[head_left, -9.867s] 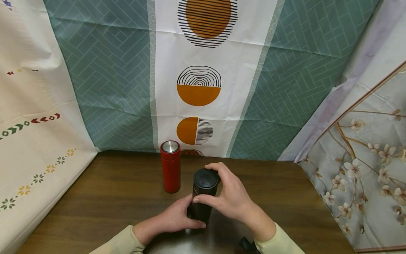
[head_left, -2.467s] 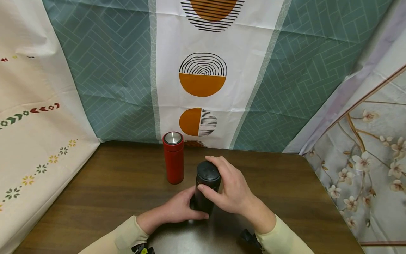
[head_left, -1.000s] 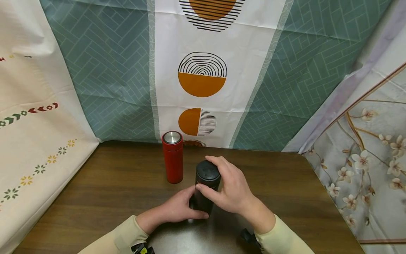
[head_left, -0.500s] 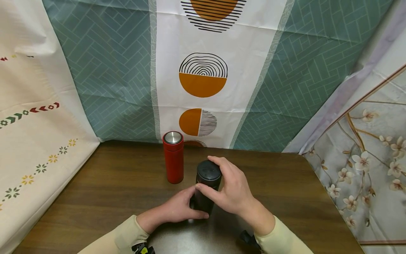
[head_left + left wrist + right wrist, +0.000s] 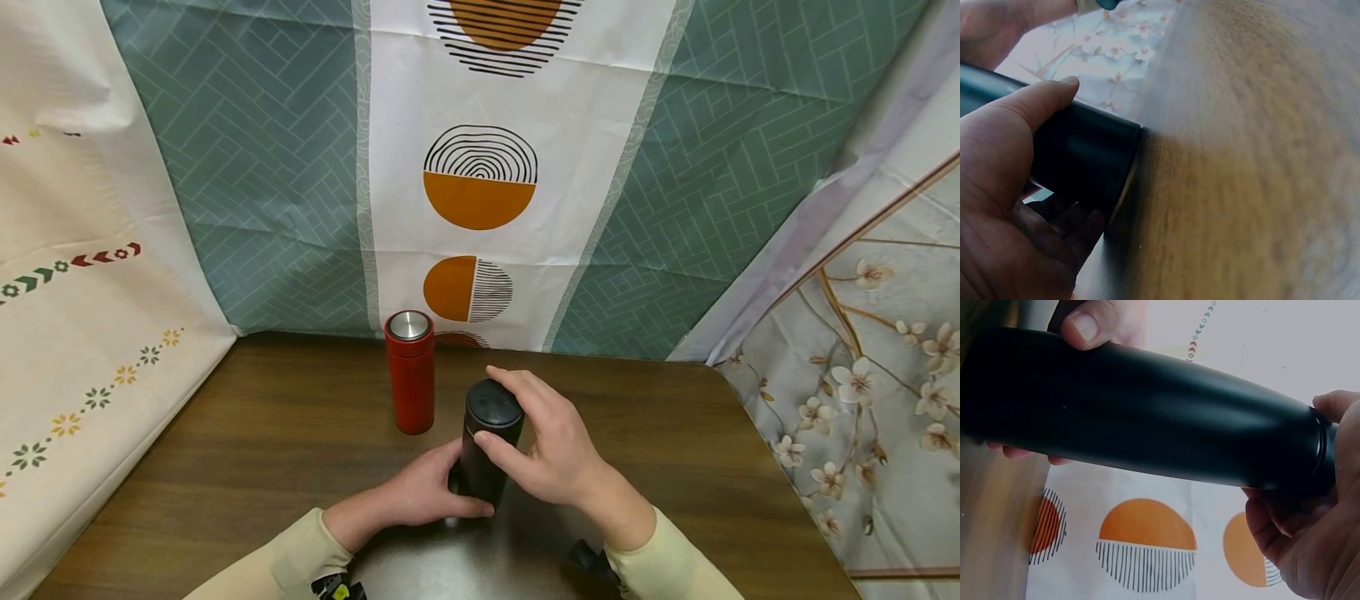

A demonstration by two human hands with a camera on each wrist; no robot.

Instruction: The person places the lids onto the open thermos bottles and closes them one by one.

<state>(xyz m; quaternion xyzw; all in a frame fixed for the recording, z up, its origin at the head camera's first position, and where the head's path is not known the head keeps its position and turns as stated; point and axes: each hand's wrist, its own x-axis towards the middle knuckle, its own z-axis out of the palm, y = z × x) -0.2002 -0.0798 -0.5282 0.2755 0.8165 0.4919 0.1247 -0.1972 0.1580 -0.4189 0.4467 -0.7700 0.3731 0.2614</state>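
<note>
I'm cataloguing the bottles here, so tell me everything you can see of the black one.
The black bottle is a tall, smooth cylinder with a soft sheen, perhaps coated metal. Its round black lid is on, above a thin seam ring. It is about upright, base on or just above the wooden table, nearer the person than the red bottle. The left hand grips its lower body; the right hand grips it around the lid.

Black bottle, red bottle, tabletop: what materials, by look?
Black bottle: probably coated metal, maybe plastic; satin, with soft highlights.
Red bottle: likely painted metal, low sheen; its silver top has a brushed-metal shine.
Tabletop: wood or wood-look laminate, can't tell which; brown grain, glossy glare.
</note>
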